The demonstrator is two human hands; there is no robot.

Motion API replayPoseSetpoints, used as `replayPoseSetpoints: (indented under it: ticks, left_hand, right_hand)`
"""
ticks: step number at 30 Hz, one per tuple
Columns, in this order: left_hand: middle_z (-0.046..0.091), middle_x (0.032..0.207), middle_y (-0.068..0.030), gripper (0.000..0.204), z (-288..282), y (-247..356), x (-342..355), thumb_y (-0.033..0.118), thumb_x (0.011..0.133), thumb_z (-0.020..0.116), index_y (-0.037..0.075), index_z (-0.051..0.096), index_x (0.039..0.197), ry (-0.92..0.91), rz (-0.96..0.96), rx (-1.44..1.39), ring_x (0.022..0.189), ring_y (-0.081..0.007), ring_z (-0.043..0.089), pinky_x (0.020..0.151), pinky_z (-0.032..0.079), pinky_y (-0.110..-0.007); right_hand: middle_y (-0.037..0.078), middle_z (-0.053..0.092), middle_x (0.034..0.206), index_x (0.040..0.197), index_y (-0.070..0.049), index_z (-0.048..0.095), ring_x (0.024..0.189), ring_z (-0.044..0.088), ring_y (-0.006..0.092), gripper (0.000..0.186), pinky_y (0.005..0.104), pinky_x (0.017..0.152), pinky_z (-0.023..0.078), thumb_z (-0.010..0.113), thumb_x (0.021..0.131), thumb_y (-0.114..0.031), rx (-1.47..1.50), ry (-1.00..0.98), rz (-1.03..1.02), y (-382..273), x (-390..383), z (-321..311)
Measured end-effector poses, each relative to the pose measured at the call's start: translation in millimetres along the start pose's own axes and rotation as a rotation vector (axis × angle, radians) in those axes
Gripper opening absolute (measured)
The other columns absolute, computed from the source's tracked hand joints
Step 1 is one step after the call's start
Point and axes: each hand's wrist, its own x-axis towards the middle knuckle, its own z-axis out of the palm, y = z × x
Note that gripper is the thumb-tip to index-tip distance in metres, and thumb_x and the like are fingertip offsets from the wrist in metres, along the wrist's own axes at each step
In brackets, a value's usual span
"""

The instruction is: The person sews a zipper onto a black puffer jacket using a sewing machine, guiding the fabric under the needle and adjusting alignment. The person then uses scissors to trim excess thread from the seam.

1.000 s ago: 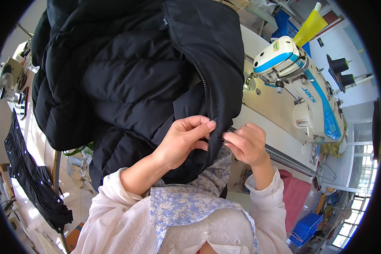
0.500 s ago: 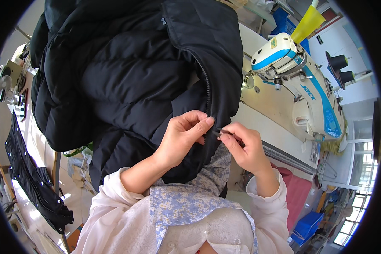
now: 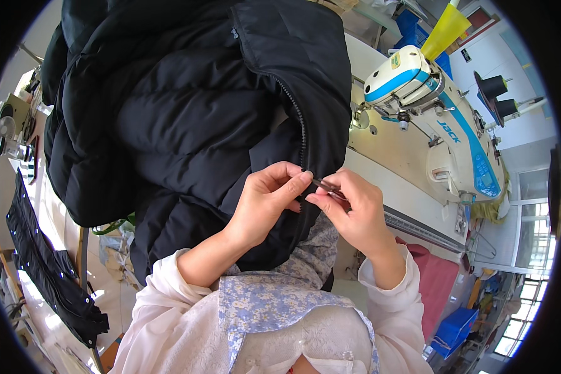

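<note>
A black quilted puffer jacket [image 3: 187,106] lies spread before me and over my lap, its toothed zipper [image 3: 300,118] curving down along the front edge. My left hand [image 3: 271,194] pinches that edge at the lower end of the visible teeth, thumb against forefinger. Close beside it, my right hand [image 3: 354,202] grips small dark thread snips [image 3: 328,186]. Their tip points at the left fingertips and nearly meets them. Fingers partly cover the snips, and the pinched spot itself is hidden.
A white and blue sewing machine [image 3: 439,118] stands on a pale table [image 3: 411,193] to the right, with black thread cones [image 3: 493,85] behind. Another black garment [image 3: 50,262] hangs at left. A blue bin [image 3: 455,330] sits at lower right.
My right hand has moved left, bringing the snips' tip up to the left fingertips. The left hand keeps its pinch on the jacket edge. The view has shifted slightly.
</note>
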Motion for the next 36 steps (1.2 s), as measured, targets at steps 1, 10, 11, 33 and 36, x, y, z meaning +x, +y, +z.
replayPoseSetpoints:
  ticks: [1, 10, 11, 33, 36]
  left_hand:
    - [0.067, 0.088, 0.0028, 0.022, -1, 0, 1, 0.027, 0.102, 0.070, 0.005, 0.070, 0.103, -0.009, 0.002, 0.020, 0.079, -0.0031, 0.061, 0.066, 0.052, -0.021]
    - [0.067, 0.085, -0.0007, 0.020, 1, -5, 4, 0.024, 0.104, 0.067, 0.004, 0.068, 0.102, -0.055, -0.039, -0.083, 0.074, -0.0074, 0.065, 0.068, 0.057, -0.023]
    - [0.067, 0.085, -0.0010, 0.020, 1, -7, 2, 0.024, 0.104, 0.067, 0.004, 0.068, 0.103, -0.035, -0.052, -0.061, 0.073, -0.0077, 0.065, 0.069, 0.057, -0.023]
    - [0.067, 0.100, 0.0016, 0.017, -11, -8, 7, 0.022, 0.103, 0.068, 0.007, 0.064, 0.111, -0.071, 0.033, -0.061, 0.092, -0.0066, 0.064, 0.078, 0.057, -0.025]
    - [0.067, 0.099, 0.0006, 0.019, -11, -4, 6, 0.021, 0.103, 0.067, 0.005, 0.062, 0.111, -0.047, 0.047, -0.028, 0.092, -0.0065, 0.063, 0.074, 0.058, -0.025]
  right_hand:
    - [0.004, 0.058, 0.073, 0.092, -0.005, 0.062, 0.056, 0.055, 0.0172, 0.027, 0.0304, 0.052, 0.044, 0.085, 0.079, -0.012, -0.117, 0.020, -0.138, 2, 2, -1]
    - [0.004, 0.061, 0.077, 0.088, -0.009, 0.059, 0.063, 0.061, 0.0228, 0.026, 0.0345, 0.057, 0.049, 0.083, 0.078, -0.013, -0.412, 0.168, -0.467, 10, 8, -4]
    - [0.005, 0.062, 0.077, 0.089, -0.007, 0.060, 0.063, 0.062, 0.0218, 0.024, 0.0341, 0.058, 0.050, 0.082, 0.083, -0.014, -0.440, 0.214, -0.411, 15, 11, -8]
    - [-0.007, 0.045, 0.067, 0.085, -0.005, 0.058, 0.061, 0.037, 0.0024, 0.024, 0.0225, 0.055, 0.030, 0.070, 0.101, -0.018, 0.452, 0.134, 0.335, 14, 3, 7]
    - [-0.006, 0.046, 0.066, 0.084, -0.005, 0.058, 0.061, 0.038, 0.0026, 0.025, 0.0221, 0.056, 0.032, 0.070, 0.101, -0.018, 0.404, 0.149, 0.335, 10, 1, 13]
